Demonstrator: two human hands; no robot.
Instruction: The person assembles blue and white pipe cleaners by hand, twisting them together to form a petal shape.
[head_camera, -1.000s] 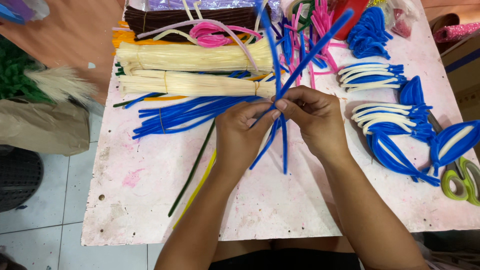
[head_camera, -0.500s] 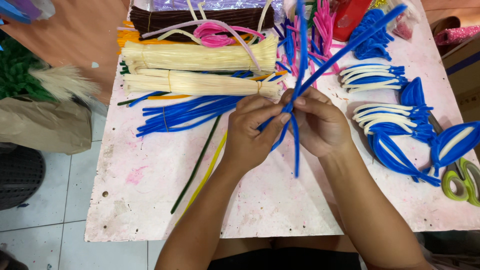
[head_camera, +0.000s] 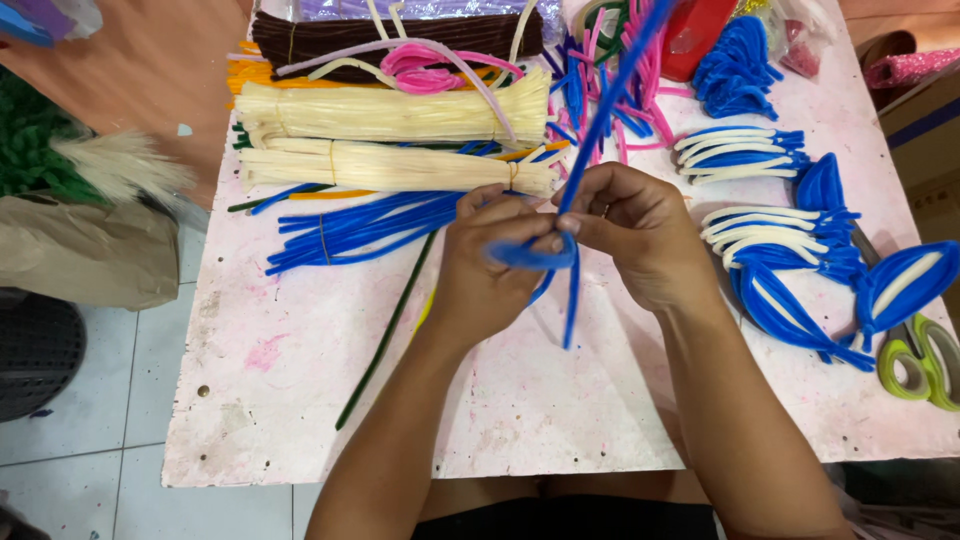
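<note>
Bending a fuzzy blue pipe cleaner (head_camera: 590, 150) into a loop, held above the pale pink worn surface (head_camera: 300, 400).

My left hand (head_camera: 490, 265) pinches the folded bend between thumb and forefinger, fingers pressed tight on it; my right hand (head_camera: 635, 235) pinches the same stem just beside, where the strands cross. To do this well, I judge I must keep both pinches close together and fold evenly, so the curve stays smooth. The stem's long axis runs steeply, its free end pointing up and away from me toward the far right, a short tail hanging down toward me.
</note>
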